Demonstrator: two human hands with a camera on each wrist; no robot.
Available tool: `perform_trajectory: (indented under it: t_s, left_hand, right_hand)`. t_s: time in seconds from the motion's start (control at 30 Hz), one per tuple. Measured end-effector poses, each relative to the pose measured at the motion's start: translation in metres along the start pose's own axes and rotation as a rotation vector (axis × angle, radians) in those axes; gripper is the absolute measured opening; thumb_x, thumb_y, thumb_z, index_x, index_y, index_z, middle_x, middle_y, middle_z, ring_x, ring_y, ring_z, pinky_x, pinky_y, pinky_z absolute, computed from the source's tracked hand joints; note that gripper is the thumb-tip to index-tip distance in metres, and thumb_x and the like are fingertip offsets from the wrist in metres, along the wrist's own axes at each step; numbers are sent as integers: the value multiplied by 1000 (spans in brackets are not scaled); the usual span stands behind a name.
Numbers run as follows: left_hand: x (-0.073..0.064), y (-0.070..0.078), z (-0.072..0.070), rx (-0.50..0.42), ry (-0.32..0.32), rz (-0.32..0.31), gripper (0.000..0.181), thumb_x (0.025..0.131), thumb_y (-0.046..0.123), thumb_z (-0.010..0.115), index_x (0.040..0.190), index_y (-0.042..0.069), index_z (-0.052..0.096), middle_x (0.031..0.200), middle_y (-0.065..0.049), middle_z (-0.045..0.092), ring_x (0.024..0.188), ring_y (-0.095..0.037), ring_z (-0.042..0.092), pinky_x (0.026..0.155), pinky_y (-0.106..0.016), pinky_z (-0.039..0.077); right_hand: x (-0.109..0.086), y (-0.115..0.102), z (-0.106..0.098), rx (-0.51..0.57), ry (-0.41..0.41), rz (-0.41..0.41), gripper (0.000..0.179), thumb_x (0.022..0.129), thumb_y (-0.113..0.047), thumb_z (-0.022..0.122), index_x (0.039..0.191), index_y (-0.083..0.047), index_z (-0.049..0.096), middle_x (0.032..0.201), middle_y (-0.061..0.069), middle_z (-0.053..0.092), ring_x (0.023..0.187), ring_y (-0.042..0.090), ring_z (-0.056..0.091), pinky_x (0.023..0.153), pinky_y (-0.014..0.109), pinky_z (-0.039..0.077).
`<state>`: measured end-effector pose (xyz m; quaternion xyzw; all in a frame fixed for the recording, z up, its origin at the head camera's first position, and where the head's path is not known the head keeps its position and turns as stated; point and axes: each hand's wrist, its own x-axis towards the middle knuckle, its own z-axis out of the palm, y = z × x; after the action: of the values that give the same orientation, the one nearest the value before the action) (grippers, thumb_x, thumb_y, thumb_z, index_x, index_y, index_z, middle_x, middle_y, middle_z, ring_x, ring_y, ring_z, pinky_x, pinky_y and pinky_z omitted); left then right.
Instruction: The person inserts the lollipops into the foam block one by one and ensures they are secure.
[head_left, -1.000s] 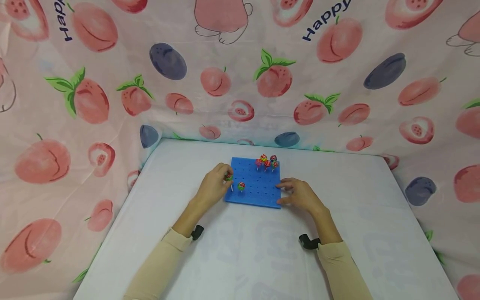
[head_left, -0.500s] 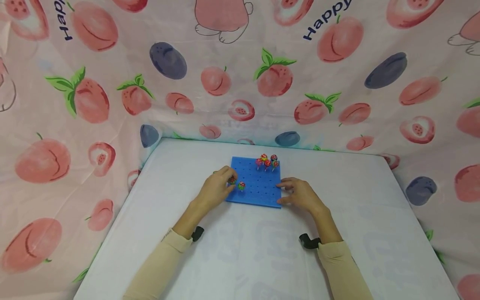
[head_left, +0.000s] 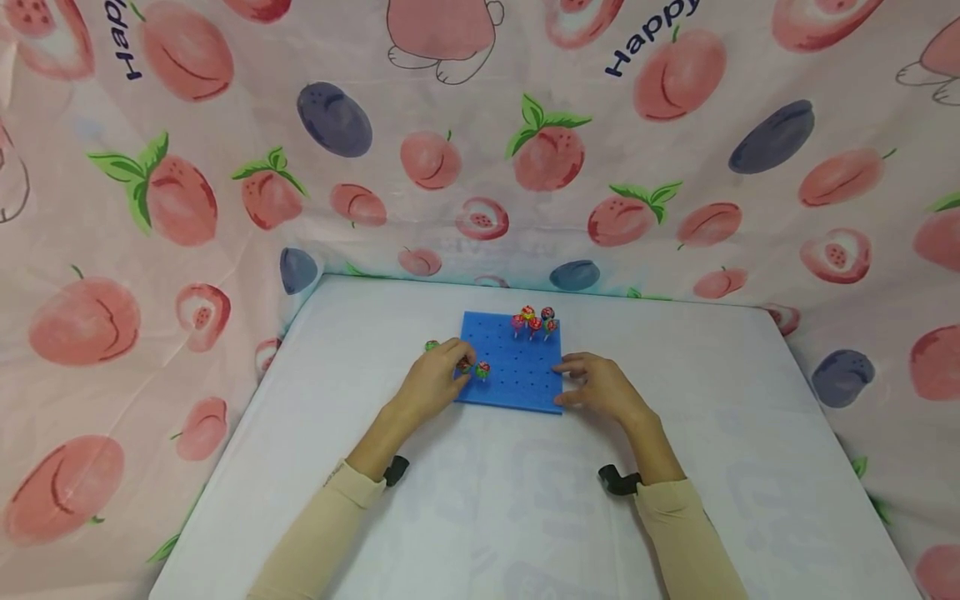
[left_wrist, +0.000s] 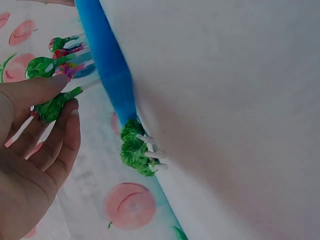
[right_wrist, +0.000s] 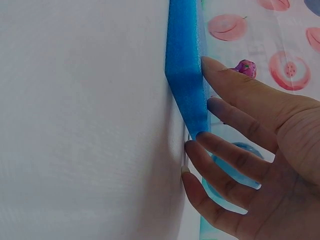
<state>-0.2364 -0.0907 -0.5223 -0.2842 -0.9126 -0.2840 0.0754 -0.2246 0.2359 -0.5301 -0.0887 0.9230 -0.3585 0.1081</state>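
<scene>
My left hand (head_left: pixel 431 382) pinches a green-wrapped lollipop (left_wrist: pixel 52 107) between thumb and fingers over the left side of the blue pegboard (head_left: pixel 517 392). In the left wrist view its white stick (left_wrist: pixel 91 85) points at the board's face, the tip right at the surface. Just right of it another lollipop (head_left: pixel 483 369) stands upright in the board. My right hand (head_left: pixel 600 387) rests on the board's right edge, fingers relaxed and spread. In the right wrist view its thumb touches the top face and other fingertips lie along the side.
Several lollipops (head_left: pixel 535 323) in red, yellow and other wrappers stand at the board's far right corner. Loose green lollipops (left_wrist: pixel 136 150) lie on the white table (head_left: pixel 480 500) beside the board's left edge, mostly behind my left hand in the head view. A fruit-print cloth (head_left: pixel 420 225) hangs behind.
My left hand has moved right and slightly nearer with the lollipop, from the board's left edge to over its holes. A loose green lollipop now shows behind it. My right hand stays put.
</scene>
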Motion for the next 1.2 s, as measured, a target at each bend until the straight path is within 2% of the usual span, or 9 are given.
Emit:
perform_trajectory:
  t_s: [0.17,0.43,0.63,0.73,0.97,1.2]
  left_hand:
    - [-3,-3,2,-24,-34,-29,24,87,-1,82,105,9,72,110,-3,70,104,-20,68,88,-32,59]
    - [-1,-5,1,-56,-12,-2,33,85,-2,84,113,8,68,116,-4,65,105,-22,69,88,-31,60]
    - [-4,-5,-4,-34,-25,-26,35,85,3,86,115,10,69,120,-3,64,104,-21,68,88,-33,60]
    - [-5,-5,-9,-11,-35,-46,38,83,6,88,116,10,70,122,-3,65,107,-22,68,90,-36,59]
    - [-8,-8,-24,-9,-97,-106,42,84,3,86,122,9,69,122,-5,65,98,-22,68,82,-35,60]
    - [-10,-23,-40,15,-74,-212,46,83,2,86,126,6,69,120,-12,66,96,-25,69,80,-42,60]
  right_hand:
    - [0,-1,0,6,3,2,58,80,-24,93,133,-13,73,148,13,59,125,37,62,104,55,53]
    - [-1,-2,-1,2,12,-4,57,79,-23,93,132,-12,73,146,14,60,124,38,62,104,56,53]
    - [-1,-1,0,-13,14,-10,57,79,-24,94,131,-11,74,148,16,59,124,39,63,104,56,53]
    - [0,-1,0,-19,13,-16,58,79,-24,94,132,-11,74,148,16,58,123,40,62,103,57,53]
    - [-1,-2,-1,-13,10,-15,58,79,-23,93,132,-10,73,148,16,58,123,39,62,103,57,53]
    - [-1,-2,0,-16,11,-14,57,80,-23,93,132,-10,73,148,16,58,124,40,62,103,57,53]
